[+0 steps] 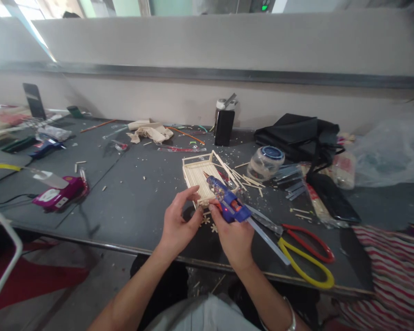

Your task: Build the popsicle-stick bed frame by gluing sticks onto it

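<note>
My right hand (236, 239) is wrapped round a blue hot glue gun (227, 197), whose nozzle points up and to the left. A clear glue stick (269, 241) juts from its rear. My left hand (179, 220) pinches a small pale wooden piece (203, 202), and my right fingertips meet it there too. Just behind lies a tray-like frame of thin wooden sticks (196, 177) with a raised railing; the gun hides part of it. Small star-shaped wooden pieces (206, 221) lie below my fingers.
Scissors with red and yellow handles (307, 257) lie at the right front edge. Beyond are loose sticks (250, 177), a clear jar (265, 163), a black bag (296, 133) and a propped phone (224, 128). A purple power strip (58, 193) is at left.
</note>
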`<state>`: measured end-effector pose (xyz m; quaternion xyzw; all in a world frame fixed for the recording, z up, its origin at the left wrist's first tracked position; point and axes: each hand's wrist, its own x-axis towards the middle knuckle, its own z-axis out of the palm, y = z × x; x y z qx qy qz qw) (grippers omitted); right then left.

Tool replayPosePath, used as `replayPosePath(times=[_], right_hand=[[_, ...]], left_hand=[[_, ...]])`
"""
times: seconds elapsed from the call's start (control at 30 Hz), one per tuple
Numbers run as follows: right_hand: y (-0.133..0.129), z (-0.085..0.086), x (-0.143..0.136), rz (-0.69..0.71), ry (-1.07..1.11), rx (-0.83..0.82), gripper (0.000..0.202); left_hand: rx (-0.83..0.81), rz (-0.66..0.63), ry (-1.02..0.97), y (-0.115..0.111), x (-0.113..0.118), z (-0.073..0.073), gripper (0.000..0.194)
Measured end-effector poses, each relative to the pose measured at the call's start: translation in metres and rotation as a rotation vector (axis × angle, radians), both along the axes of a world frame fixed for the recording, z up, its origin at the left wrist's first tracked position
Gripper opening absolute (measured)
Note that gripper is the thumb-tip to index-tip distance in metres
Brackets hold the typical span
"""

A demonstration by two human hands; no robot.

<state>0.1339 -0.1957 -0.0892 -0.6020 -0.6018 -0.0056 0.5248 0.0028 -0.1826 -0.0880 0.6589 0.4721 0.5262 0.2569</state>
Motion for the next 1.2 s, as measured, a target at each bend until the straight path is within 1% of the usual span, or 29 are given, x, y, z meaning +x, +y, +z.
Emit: replayPosePath(times=[0.1, 0.37, 0.53, 0.67, 0.77, 0.9, 0.97, 1.03, 1.13, 1.2], right_hand=[[0.001, -0.001, 0.0, -0.001, -0.039, 0.023, 0.016], [0.001, -0.003, 0.002, 0.021, -0.115, 0.002, 0.019], [0.0, -0.003, 0.002, 0.023, -0.102, -0.014, 0.02], [0.001, -0.002, 0.002, 0.028, -0.1, -0.031, 0.02], [0.001, -0.003, 0.003, 0.032, -0.082, -0.022, 0.018], [0.0, -0.006, 0.004, -0.016, -0.017, 0.003, 0.021], [-0.001, -0.006, 0.005, -0.02, 0.019, 0.003, 0.022], [-0.003, -0.003, 0.006, -0.027, 0.036, 0.001, 0.023], [-0.008, 0.004, 0.009, -0.068, 0.086, -0.02, 0.024], [-0.013, 0.009, 0.013, -0.064, 0.165, -0.077, 0.024]], left_hand=[[0.011, -0.038, -0.015, 0.0, -0.003, -0.001, 0.044], [0.033, -0.137, -0.106, 0.0, -0.01, -0.006, 0.045], [-0.003, -0.153, -0.163, -0.001, -0.01, -0.01, 0.043], [-0.026, -0.166, -0.224, -0.002, -0.01, -0.008, 0.039], [-0.012, -0.125, -0.261, -0.003, -0.011, -0.004, 0.032], [-0.012, 0.005, -0.306, -0.01, -0.014, -0.001, 0.01], [-0.047, 0.036, -0.326, -0.017, -0.014, 0.0, 0.009], [-0.09, 0.02, -0.283, -0.025, -0.015, 0.002, 0.012], [-0.117, -0.059, -0.101, -0.039, -0.018, 0.007, 0.018], [-0.112, -0.107, 0.02, -0.048, -0.02, 0.009, 0.02]])
